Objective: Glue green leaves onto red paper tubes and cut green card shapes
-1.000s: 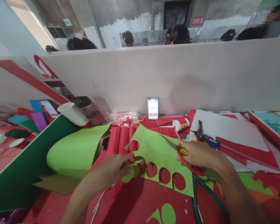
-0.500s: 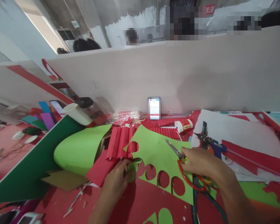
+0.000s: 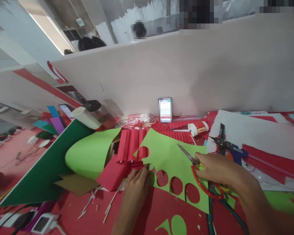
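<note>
My right hand (image 3: 211, 166) grips scissors (image 3: 187, 152) with red and yellow handles, their pointed blades lying over a light-green paper sheet (image 3: 170, 153). Round holes run along the sheet's lower edge and show red beneath. At the sheet's left edge, my left hand (image 3: 138, 182) has its fingers drawn together on a small green paper piece (image 3: 151, 179), mostly hidden by the hand. Red paper rolls (image 3: 133, 143) and a folded red sheet (image 3: 114, 173) lie just beyond and left of that hand. Below the sheet are loose green cutouts (image 3: 178, 225).
Dark-handled pliers (image 3: 210, 212) lie under the right forearm. A blue glue gun (image 3: 235, 153) and white sheets (image 3: 261, 140) are at right. A dark-green board (image 3: 44, 169) and rolled green sheet (image 3: 88, 153) stand left. A phone (image 3: 165, 110) leans on the partition (image 3: 137, 75).
My left hand has shifted right toward the sheet's edge, covering more of the green piece. Thin sticks beside it have come into sight. The scissors stay in my right hand; the view has tilted slightly.
</note>
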Demonstrator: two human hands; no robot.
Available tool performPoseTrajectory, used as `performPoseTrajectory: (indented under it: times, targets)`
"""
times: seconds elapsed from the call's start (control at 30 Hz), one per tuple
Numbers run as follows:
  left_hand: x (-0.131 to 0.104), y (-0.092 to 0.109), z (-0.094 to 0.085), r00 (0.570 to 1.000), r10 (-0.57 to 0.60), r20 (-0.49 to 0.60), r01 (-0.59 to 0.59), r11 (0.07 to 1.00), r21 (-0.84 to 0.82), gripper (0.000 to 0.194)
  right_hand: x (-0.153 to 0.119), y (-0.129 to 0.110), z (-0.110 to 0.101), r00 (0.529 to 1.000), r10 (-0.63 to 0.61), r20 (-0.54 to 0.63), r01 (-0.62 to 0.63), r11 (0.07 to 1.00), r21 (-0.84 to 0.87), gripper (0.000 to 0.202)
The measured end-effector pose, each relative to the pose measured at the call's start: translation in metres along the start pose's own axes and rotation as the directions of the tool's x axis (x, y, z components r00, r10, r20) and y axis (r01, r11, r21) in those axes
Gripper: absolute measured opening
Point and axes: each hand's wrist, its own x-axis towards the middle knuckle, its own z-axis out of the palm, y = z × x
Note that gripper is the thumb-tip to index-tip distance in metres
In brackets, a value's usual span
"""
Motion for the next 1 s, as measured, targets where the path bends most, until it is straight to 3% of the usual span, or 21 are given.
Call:
performPoseTrajectory:
  times: [0.17, 0.4, 0.67, 0.73, 0.83, 1.0]
  targets:
    - [0.0, -0.005, -0.005, 0.999, 0.034, 0.039, -0.035, 0.999, 0.015, 0.021, 0.001, -0.004, 0.0, 1.0, 0.008, 0.002, -0.008, 1.0, -0.005, 0.01]
    - [0.013, -0.005, -0.01, 0.992, 0.056, 0.112, -0.044, 0.994, -0.104, 0.016, -0.003, -0.004, -0.002, 0.999, 0.042, -0.002, -0.042, 0.999, -0.002, 0.011]
    - [0.018, -0.015, -0.011, 0.984, -0.015, 0.177, 0.059, 0.967, -0.247, 0.023, -0.008, -0.007, -0.005, 0.998, 0.061, 0.006, -0.061, 0.998, -0.012, 0.019]
    - [0.019, -0.022, -0.009, 0.983, -0.05, 0.175, 0.1, 0.952, -0.288, 0.024, -0.009, -0.008, -0.006, 0.997, 0.083, -0.003, -0.083, 0.996, -0.013, 0.017]
    - [0.021, -0.032, -0.012, 0.978, -0.014, 0.208, 0.104, 0.898, -0.427, 0.025, -0.011, -0.009, -0.007, 0.995, 0.102, -0.023, -0.101, 0.995, 0.022, 0.015]
    - [0.022, -0.044, -0.033, 0.961, 0.016, 0.277, 0.149, 0.813, -0.564, 0.03, -0.014, -0.008, -0.009, 0.992, 0.123, -0.025, -0.123, 0.992, 0.029, 0.012]
